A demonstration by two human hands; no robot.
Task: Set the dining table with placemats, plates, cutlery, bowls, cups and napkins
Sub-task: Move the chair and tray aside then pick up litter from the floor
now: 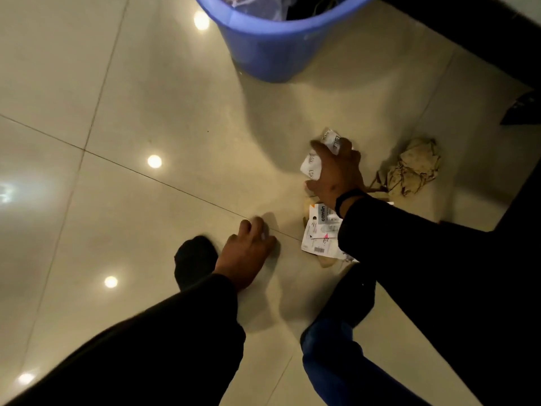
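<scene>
A glossy cream-beige tiled floor (123,92) fills most of the frame, crossed by thin dark grout lines and dotted at the left with round white light reflections. At the top centre stands a blue plastic bucket (272,45). Right of centre lies crumpled white paper (311,167) with grey print, and further right a wad of tan-brown crumpled paper (415,168). Below them is a white printed card (320,230) with black lettering, a barcode and a small pink mark. Both sleeves, lower left (164,341) and right (424,259), are black. A black wristband (347,200) circles the right wrist. Dark blue trousers (336,361) show at the bottom, with black socks (194,259).
</scene>
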